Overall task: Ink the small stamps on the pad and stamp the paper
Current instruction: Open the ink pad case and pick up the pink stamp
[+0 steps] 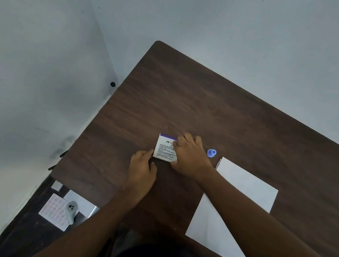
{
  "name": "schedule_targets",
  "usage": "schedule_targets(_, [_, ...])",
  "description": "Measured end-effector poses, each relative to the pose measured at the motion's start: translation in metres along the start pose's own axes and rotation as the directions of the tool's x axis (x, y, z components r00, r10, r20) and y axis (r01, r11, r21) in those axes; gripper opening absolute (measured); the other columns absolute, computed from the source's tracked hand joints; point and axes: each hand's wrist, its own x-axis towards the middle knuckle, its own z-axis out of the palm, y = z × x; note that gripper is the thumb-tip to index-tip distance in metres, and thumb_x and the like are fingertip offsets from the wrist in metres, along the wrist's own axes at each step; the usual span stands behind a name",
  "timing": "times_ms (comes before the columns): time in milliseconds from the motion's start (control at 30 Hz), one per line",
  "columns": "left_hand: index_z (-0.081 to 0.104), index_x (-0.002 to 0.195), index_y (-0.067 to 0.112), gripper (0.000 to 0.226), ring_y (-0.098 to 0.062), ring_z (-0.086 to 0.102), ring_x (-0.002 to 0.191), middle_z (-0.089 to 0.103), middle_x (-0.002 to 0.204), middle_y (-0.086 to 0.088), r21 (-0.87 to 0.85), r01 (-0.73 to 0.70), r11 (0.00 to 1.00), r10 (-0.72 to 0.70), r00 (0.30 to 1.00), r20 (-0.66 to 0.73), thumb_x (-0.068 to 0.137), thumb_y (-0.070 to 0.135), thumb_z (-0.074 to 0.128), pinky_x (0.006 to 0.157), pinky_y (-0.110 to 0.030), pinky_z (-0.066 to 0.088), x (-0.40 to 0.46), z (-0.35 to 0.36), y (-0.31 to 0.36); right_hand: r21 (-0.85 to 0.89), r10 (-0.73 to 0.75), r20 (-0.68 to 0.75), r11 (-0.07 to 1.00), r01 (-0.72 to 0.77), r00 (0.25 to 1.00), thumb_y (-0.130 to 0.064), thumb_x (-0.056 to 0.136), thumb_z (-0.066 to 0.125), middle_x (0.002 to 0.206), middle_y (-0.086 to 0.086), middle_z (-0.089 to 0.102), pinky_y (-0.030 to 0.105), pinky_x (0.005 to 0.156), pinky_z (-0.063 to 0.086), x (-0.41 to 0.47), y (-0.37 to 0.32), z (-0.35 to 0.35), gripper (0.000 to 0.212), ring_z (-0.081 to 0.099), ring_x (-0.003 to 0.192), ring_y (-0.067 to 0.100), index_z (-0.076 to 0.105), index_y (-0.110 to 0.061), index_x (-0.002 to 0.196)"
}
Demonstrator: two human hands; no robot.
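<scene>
A small white box with printed text and a purple top edge (163, 149), apparently the ink pad's box, lies flat on the dark wooden table (212, 104). My right hand (190, 156) covers its right side, fingers curled over the far corner and gripping it. My left hand (142, 168) touches the box's near left corner with its fingertips. A small blue stamp (211, 152) stands just right of my right hand. White paper (239, 197) lies to the right, partly under my right forearm.
On a lower surface at the bottom left sit a pink sheet with rows of round dots (54, 210), a small grey ghost-shaped object (71, 208) and more white paper (83, 203). Walls enclose the table's far and left sides.
</scene>
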Motion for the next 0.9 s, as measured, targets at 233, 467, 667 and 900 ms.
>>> schedule_targets(233, [0.049, 0.134, 0.012, 0.043, -0.016, 0.046, 0.117, 0.05, 0.125, -0.003, 0.032, -0.055, 0.998, 0.054, 0.999, 0.004, 0.091, 0.009, 0.051, 0.1, -0.025, 0.04, -0.009, -0.002, -0.007, 0.126, 0.0, 0.116, 0.992, -0.015, 0.993, -0.051, 0.073, 0.049, 0.123, 0.007, 0.06, 0.051, 0.102, 0.027, 0.001, 0.008, -0.007, 0.058, 0.047, 0.115, 0.022, 0.06, -0.015, 0.118])
schedule_targets(467, [0.038, 0.143, 0.009, 0.053, -0.02, 0.04, 0.121, 0.044, 0.134, -0.008, 0.196, -0.139, 0.971, 0.132, 0.99, 0.052, 0.091, 0.01, 0.049, 0.102, -0.03, 0.039, -0.017, -0.002, -0.003, 0.18, 0.049, 0.053, 0.982, -0.058, 0.997, -0.042, 0.075, 0.045, 0.096, -0.003, 0.07, 0.042, 0.084, 0.029, 0.001, 0.018, -0.034, 0.037, 0.054, 0.092, 0.019, 0.071, -0.023, 0.095])
schedule_targets(667, [0.03, 0.147, 0.013, 0.055, -0.017, 0.035, 0.125, 0.037, 0.141, -0.005, 0.209, -0.112, 0.971, 0.1, 0.993, 0.066, 0.094, 0.017, 0.046, 0.106, -0.031, 0.039, -0.019, -0.001, 0.0, 0.314, 0.198, -0.086, 0.936, -0.162, 0.976, -0.027, 0.089, 0.049, 0.082, -0.004, 0.065, 0.035, 0.075, 0.029, 0.015, 0.033, -0.052, 0.025, 0.053, 0.083, 0.016, 0.072, -0.021, 0.08])
schedule_targets(900, [0.029, 0.147, 0.015, 0.054, -0.016, 0.033, 0.129, 0.036, 0.146, -0.002, 0.211, -0.079, 0.974, 0.064, 0.995, 0.075, 0.096, 0.02, 0.045, 0.11, -0.031, 0.036, -0.02, 0.002, 0.002, 0.368, 0.348, -0.15, 0.888, -0.275, 0.925, -0.025, 0.091, 0.061, 0.092, 0.002, 0.064, 0.032, 0.074, 0.042, 0.044, 0.043, -0.051, 0.018, 0.044, 0.088, 0.014, 0.074, -0.015, 0.083])
